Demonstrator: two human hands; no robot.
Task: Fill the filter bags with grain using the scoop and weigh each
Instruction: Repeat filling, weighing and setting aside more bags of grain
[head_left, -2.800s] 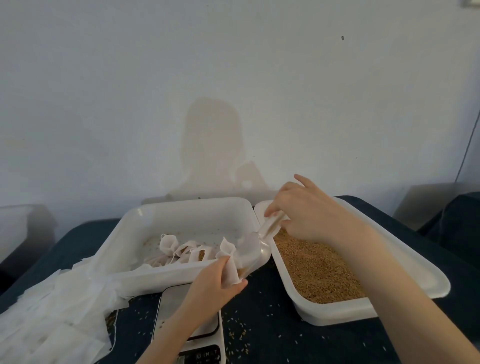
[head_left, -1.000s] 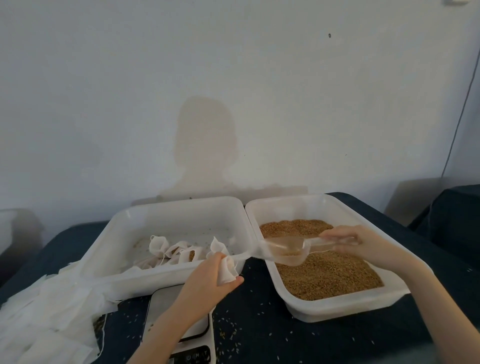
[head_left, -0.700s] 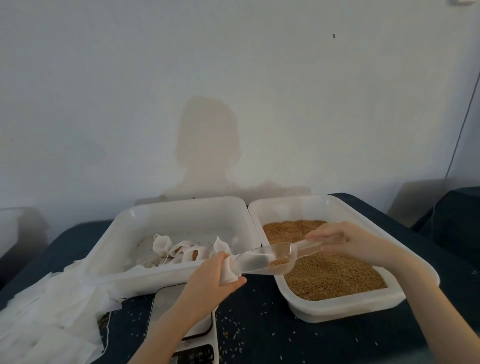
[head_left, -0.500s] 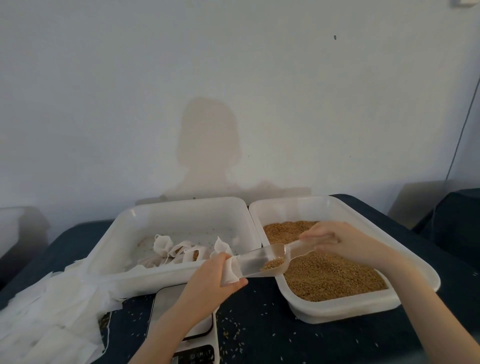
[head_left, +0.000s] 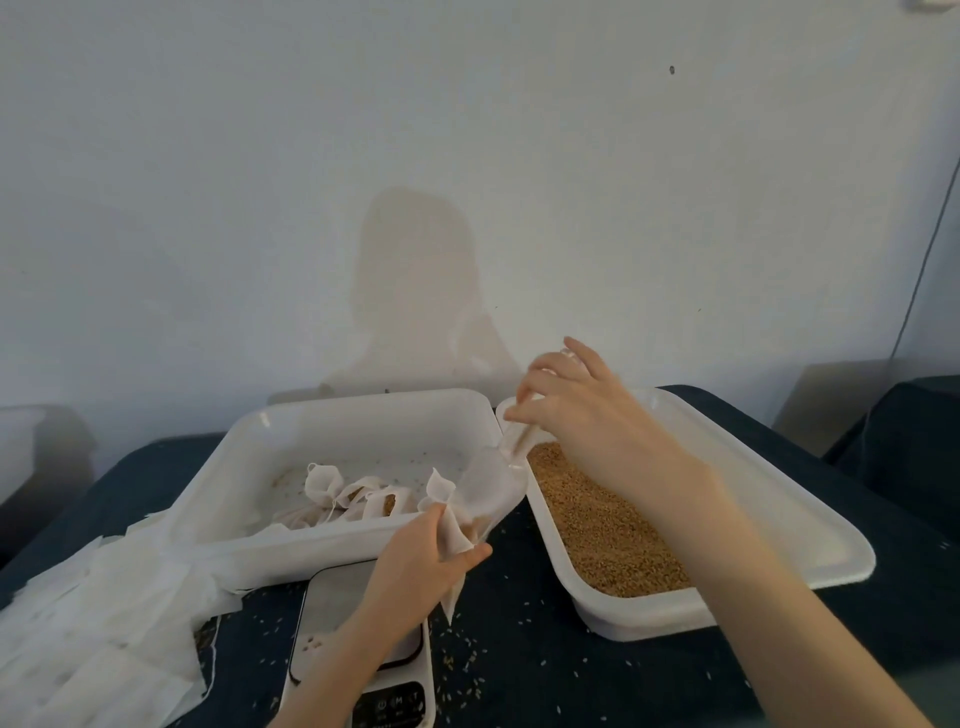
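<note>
Nearest to the person, the scale (head_left: 358, 649) stood on the dark table (head_left: 545, 675), with loose grains scattered around it. Above it the left hand (head_left: 421, 566) pinched the open filter bag (head_left: 451, 530) between thumb and curled fingers, in the same place as half a second before. The scoop (head_left: 493, 483) had changed most: earlier it lay almost level, but now it was tipped steeply, its mouth down in the bag. The right hand (head_left: 576, 410) had risen and turned, fingers curled around the handle. Behind, the left tray (head_left: 270, 431) held several filled bags (head_left: 343, 493), and the right tray (head_left: 779, 499) held the grain (head_left: 597, 525).
</note>
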